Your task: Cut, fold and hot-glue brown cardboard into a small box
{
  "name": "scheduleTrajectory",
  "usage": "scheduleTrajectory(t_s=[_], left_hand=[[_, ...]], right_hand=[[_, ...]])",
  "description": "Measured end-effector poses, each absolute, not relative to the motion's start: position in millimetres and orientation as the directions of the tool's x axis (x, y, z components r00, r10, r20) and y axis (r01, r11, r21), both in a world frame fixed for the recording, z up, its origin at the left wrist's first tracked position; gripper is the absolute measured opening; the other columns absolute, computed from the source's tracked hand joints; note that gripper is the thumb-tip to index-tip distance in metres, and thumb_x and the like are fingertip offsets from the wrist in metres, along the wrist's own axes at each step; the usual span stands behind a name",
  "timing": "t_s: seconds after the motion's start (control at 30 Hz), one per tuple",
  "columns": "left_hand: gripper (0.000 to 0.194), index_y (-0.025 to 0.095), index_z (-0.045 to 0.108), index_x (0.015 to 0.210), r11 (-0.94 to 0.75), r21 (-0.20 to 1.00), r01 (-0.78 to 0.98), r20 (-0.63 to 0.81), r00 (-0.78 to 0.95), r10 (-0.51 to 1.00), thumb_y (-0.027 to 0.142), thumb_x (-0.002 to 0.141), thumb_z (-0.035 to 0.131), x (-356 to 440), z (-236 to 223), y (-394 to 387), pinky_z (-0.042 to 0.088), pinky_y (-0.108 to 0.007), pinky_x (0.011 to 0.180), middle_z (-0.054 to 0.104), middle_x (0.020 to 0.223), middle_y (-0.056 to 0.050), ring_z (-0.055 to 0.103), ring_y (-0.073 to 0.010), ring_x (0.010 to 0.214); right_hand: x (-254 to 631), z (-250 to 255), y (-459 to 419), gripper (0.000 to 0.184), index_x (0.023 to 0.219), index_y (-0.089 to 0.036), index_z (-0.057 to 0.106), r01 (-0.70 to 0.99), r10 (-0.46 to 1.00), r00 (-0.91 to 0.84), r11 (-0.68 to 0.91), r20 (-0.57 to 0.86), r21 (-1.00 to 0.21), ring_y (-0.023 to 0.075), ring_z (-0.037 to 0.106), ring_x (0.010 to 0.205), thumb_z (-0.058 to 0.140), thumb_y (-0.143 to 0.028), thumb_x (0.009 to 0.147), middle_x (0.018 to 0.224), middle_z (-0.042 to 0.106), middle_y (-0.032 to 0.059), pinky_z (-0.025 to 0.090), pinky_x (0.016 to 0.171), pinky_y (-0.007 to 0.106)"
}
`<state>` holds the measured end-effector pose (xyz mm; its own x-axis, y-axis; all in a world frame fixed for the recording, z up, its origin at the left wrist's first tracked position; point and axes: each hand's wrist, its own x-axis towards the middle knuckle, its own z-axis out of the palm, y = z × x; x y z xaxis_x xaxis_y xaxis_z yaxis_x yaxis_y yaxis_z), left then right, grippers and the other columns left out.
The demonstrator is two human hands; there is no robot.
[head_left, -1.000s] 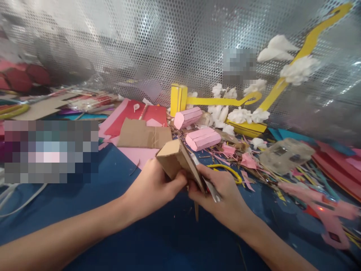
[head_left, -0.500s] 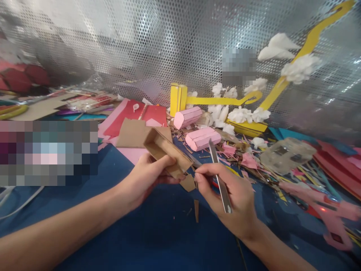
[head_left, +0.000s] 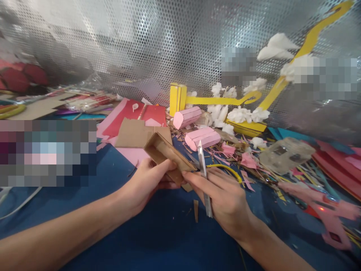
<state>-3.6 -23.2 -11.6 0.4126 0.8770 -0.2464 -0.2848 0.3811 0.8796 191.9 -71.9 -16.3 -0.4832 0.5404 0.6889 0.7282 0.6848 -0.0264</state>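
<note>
Head cam: we find the open cardboard box (head_left: 165, 149) tilted above the blue bench (head_left: 158, 237), approx. mid-view. L hand (head_left: 146, 175): grip closed round its near side, thumb over the wall. R hand (head_left: 227, 195): grip clasping a metal craft knife (head_left: 202, 165), tip up; fingertips appear to touch the box's near R corner. Change noted: approx. half a sec. ago R fingertips were apart from box; now they meet it, w/ knife more upright. We judge box is being steadied or adjusted, not cut. Nearby: cardboard strip (head_left: 196, 210) on bench; pink prisms (head_left: 201, 138) beyond; pink glue gun (head_left: 317, 205) far R.
</note>
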Motion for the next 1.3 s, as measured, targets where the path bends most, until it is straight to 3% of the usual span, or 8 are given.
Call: scheduleTrajectory(t_s=[0.2, 0.37, 0.67, 0.87, 1.0, 1.3], left_hand=[[0.016, 0.016, 0.072, 0.102, 0.328, 0.904, -0.274, -0.229, 0.337, 0.913, 0.02, 0.087, 0.07, 0.1, -12.0, -24.2, 0.063, -0.025, 0.068, 0.081, 0.086, -0.006, 0.076, -0.0164, 0.073], [0.024, 0.015, 0.071, 0.109, 0.306, 0.914, -0.268, -0.214, 0.321, 0.922, 0.021, 0.086, 0.07, -0.7, -10.3, -26.6, 0.065, -0.029, 0.073, 0.082, 0.1, -0.009, 0.078, -0.021, 0.085], [0.013, 0.015, 0.073, 0.095, 0.241, 0.931, -0.276, -0.144, 0.329, 0.933, 0.016, 0.084, 0.067, 1.4, -7.0, -27.8, 0.063, -0.028, 0.072, 0.081, 0.083, -0.005, 0.077, -0.02, 0.08], [0.012, 0.016, 0.075, 0.088, 0.236, 0.918, -0.318, -0.083, 0.429, 0.899, 0.015, 0.087, 0.062, 1.5, -10.1, -28.7, 0.063, -0.03, 0.077, 0.079, 0.077, -0.003, 0.075, -0.0177, 0.073], [0.011, 0.014, 0.074, 0.085, 0.257, 0.917, -0.306, -0.116, 0.412, 0.904, 0.016, 0.085, 0.063, 2.2, -7.3, -29.9, 0.063, -0.032, 0.078, 0.08, 0.077, -0.006, 0.075, -0.0195, 0.073], [0.012, 0.015, 0.072, 0.092, 0.299, 0.912, -0.28, -0.187, 0.365, 0.912, 0.018, 0.085, 0.064, 2.7, -11.0, -26.9, 0.062, -0.035, 0.081, 0.08, 0.083, -0.007, 0.077, -0.0213, 0.079]], right_hand=[[188.0, -14.6, -71.8, 0.017, 0.109, -0.004, 0.072, 0.742, 0.485, -0.556, 0.655, 0.675, 0.141, 0.0218, 0.068, 0.068, 0.057, -0.006, 0.102, 0.072, 0.072, 0.0078, 0.053, 0.071, 0.036], [186.2, -16.7, -67.4, 0.017, 0.112, 0.0, 0.068, 0.737, 0.453, -0.594, 0.638, 0.665, 0.224, 0.0231, 0.067, 0.07, 0.056, -0.005, 0.101, 0.075, 0.072, 0.0101, 0.052, 0.073, 0.037], [188.8, -19.9, -65.9, 0.019, 0.114, -0.002, 0.065, 0.751, 0.48, -0.583, 0.626, 0.656, 0.21, 0.0223, 0.064, 0.069, 0.051, -0.003, 0.101, 0.078, 0.072, 0.0102, 0.048, 0.069, 0.036], [189.6, -22.8, -64.0, 0.02, 0.116, -0.005, 0.063, 0.76, 0.507, -0.565, 0.628, 0.651, 0.17, 0.0212, 0.066, 0.071, 0.049, -0.004, 0.103, 0.084, 0.075, 0.01, 0.048, 0.071, 0.034], [189.1, -23.5, -63.3, 0.022, 0.118, -0.006, 0.063, 0.763, 0.503, -0.549, 0.628, 0.667, 0.154, 0.0215, 0.067, 0.072, 0.045, -0.006, 0.105, 0.083, 0.076, 0.0092, 0.05, 0.072, 0.034], [190.2, -22.1, -66.8, 0.015, 0.113, -0.006, 0.066, 0.749, 0.561, -0.527, 0.661, 0.638, 0.038, 0.0227, 0.071, 0.078, 0.058, -0.005, 0.101, 0.089, 0.077, 0.012, 0.056, 0.076, 0.035]])
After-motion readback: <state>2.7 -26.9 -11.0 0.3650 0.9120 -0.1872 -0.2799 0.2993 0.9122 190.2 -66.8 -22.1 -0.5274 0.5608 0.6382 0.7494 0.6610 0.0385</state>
